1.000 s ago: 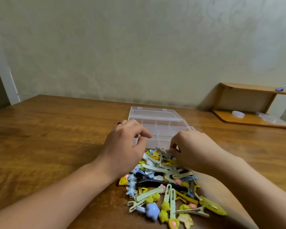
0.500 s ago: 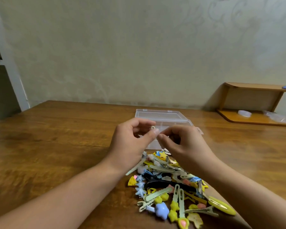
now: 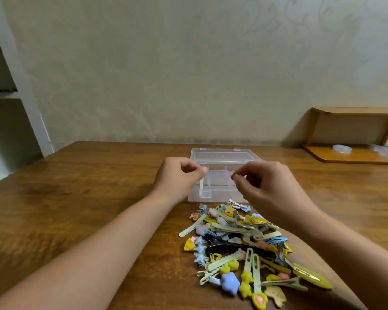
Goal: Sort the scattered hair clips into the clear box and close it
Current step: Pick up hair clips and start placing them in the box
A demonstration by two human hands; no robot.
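Wooden table [image 3: 76,198]: our left hand [image 3: 177,177] pinches a pale green clip [image 3: 201,186] hanging lengthwise over the open clear box [image 3: 220,157], while our right hand [image 3: 262,182], fingertips pinched, seemingly empty, hovers beside.

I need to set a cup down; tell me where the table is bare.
The wooden table is bare left of the left hand and clear box; also right of the right hand. Crowded: the hair clip pile in front of the box.

Two bare forearms entered from the lower edge of the frame, one from the lower left, one from the lower right. No sleeve covered either. The left hand [image 3: 177,179] and right hand [image 3: 262,182] wore no glove, ring or watch.
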